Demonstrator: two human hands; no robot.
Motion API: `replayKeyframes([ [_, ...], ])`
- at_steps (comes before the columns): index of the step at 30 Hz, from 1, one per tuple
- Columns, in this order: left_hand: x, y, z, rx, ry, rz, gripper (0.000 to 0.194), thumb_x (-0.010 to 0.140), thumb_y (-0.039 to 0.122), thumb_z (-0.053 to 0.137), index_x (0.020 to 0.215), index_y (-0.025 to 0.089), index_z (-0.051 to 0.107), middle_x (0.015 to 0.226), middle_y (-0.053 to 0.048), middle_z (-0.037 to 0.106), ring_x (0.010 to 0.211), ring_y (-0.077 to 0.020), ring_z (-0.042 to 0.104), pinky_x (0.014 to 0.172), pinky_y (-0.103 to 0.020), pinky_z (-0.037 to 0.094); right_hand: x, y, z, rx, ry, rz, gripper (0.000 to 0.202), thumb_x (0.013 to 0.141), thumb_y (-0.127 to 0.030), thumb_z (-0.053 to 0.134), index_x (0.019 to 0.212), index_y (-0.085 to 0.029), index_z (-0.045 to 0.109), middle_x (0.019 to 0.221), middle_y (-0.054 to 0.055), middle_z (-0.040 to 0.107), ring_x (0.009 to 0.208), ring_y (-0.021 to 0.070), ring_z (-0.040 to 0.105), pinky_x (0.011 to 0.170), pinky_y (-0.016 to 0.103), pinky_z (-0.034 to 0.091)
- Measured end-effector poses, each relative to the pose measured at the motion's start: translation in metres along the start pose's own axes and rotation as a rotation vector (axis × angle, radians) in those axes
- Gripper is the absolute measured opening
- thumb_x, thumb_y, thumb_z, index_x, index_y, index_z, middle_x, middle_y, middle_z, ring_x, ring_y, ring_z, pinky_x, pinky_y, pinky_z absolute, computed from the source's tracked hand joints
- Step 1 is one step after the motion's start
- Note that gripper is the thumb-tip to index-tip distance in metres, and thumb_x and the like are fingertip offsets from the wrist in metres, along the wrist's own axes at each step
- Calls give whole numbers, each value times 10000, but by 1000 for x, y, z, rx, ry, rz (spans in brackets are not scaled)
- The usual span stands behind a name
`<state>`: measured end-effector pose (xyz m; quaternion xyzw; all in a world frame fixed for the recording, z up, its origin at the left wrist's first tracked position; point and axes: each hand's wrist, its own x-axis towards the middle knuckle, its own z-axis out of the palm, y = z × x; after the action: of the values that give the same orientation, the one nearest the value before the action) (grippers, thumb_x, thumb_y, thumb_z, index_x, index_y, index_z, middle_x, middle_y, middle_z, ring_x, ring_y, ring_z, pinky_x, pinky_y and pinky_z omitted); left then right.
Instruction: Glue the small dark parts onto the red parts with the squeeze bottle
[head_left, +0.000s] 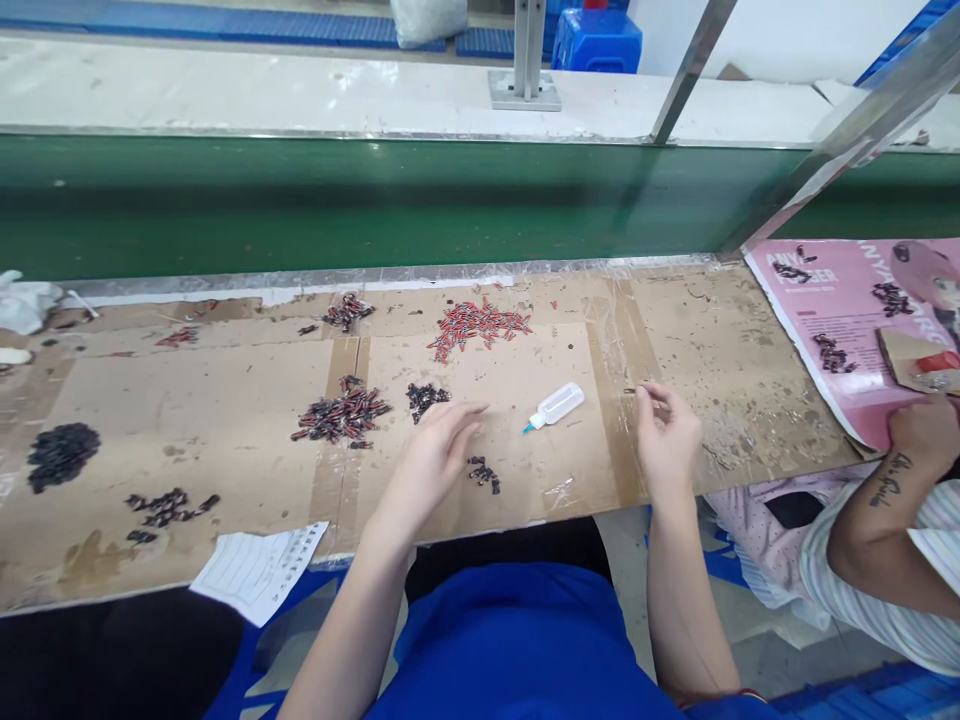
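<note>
My left hand (439, 440) hovers over the cardboard with its fingers stretched to the right and apart from the thumb; nothing shows in it. It is beside a small heap of black parts (427, 400) and a few loose black pieces (484, 474). My right hand (670, 435) is closed in a pinch, and a small dark piece (630, 390) sticks out at its fingertips. Between my hands lies a white squeeze bottle (556, 405) with a blue tip. Beyond it spreads a pile of small red parts (480, 325); a red-and-black pile (341, 412) lies to the left.
Taped cardboard (225, 400) covers the bench, with a black heap (63, 455) at far left and a paper slip (259, 570) on the front edge. A green belt (337, 205) runs behind. At right, a co-worker's arm (892, 480) rests by a pink poster (795, 340).
</note>
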<state>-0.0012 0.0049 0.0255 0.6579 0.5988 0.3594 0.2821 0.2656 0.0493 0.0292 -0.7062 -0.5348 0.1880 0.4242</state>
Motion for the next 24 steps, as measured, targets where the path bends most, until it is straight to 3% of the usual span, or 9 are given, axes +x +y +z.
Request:
replayKeyframes([
  [3, -6, -15, -10, 130, -83, 79, 221, 892, 191, 477, 929, 219, 693, 945, -67, 730, 926, -230, 650, 854, -390, 519, 7, 6, -4, -187, 87, -74, 426, 826, -528, 561, 1005, -167, 697, 1035, 157, 694, 855, 270, 643, 813, 449, 495],
  [7, -17, -24, -8, 207, -165, 113, 152, 874, 212, 550, 903, 223, 699, 899, -53, 719, 869, -223, 646, 784, -356, 527, -6, -7, 17, -138, -204, 33, 522, 768, -640, 593, 954, -162, 686, 723, 78, 697, 632, 226, 630, 637, 353, 479],
  [9, -23, -26, -4, 248, -162, 125, 145, 875, 203, 559, 886, 220, 703, 871, -49, 712, 839, -213, 642, 758, -339, 529, -12, -17, 33, -160, -311, 88, 541, 735, -660, 618, 953, -168, 669, 624, 48, 669, 611, 237, 636, 621, 342, 462],
  [15, -29, -27, 8, 364, -123, 235, 242, 898, 136, 496, 909, 232, 718, 863, -60, 678, 826, -195, 601, 738, -319, 524, -12, -32, 66, -188, -323, 48, 364, 660, -486, 750, 848, -205, 617, 666, 62, 663, 678, 252, 649, 649, 343, 466],
  [17, -29, -28, 11, 366, -126, 259, 298, 894, 86, 457, 936, 228, 716, 874, -67, 670, 846, -195, 594, 747, -321, 527, -9, -30, 68, -94, -388, 87, 384, 634, -408, 757, 921, -203, 604, 700, 35, 663, 680, 230, 640, 667, 348, 477],
  [20, -30, -30, 13, 333, -134, 276, 336, 891, 57, 429, 996, 224, 701, 907, -71, 665, 866, -190, 594, 762, -322, 531, -9, -26, 65, 226, -502, 202, 588, 565, -380, 780, 1082, -205, 561, 722, -10, 659, 636, 182, 612, 649, 329, 487],
  [22, -31, -33, 12, 301, -133, 291, 338, 900, 69, 426, 1053, 227, 682, 940, -73, 668, 878, -186, 598, 779, -324, 531, -12, -24, 60, 452, -587, 284, 599, 541, -394, 793, 1069, -210, 579, 759, 0, 676, 663, 175, 619, 653, 321, 495],
  [24, -33, -35, 10, 264, -135, 304, 333, 911, 83, 418, 1074, 230, 669, 963, -72, 675, 892, -183, 606, 797, -323, 528, -16, -25, 57, 608, -651, 354, 483, 542, -399, 796, 955, -206, 634, 792, 20, 696, 730, 187, 642, 693, 324, 503],
])
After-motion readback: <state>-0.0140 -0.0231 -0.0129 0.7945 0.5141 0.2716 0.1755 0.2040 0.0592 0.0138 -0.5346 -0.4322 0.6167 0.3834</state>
